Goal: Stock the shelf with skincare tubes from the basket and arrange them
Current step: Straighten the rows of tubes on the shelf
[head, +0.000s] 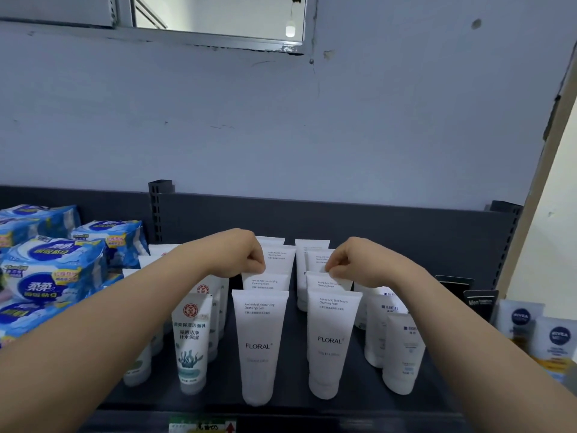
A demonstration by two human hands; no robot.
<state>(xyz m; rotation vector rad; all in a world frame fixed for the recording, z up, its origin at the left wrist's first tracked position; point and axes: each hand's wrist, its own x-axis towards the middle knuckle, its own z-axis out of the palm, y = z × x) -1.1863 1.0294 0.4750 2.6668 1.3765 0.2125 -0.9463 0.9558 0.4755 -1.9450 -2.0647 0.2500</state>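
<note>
Two rows of white FLORAL tubes stand cap-down on the dark shelf (293, 398). My left hand (242, 254) pinches the top edge of the second tube in the left row (265, 283), behind the front left tube (260, 348). My right hand (349, 260) pinches the top edge of the second tube in the right row (327, 282), behind the front right tube (331, 345). More white tubes stand further back in both rows. The basket is out of view.
A green-capped tube with seaweed print (191, 345) and similar tubes stand to the left. Blue tissue packs (46, 276) are stacked at far left. White tubes (402, 351), a black box (479, 303) and NIVEA tubes (559, 342) stand to the right. A dark back panel (343, 220) closes off the shelf.
</note>
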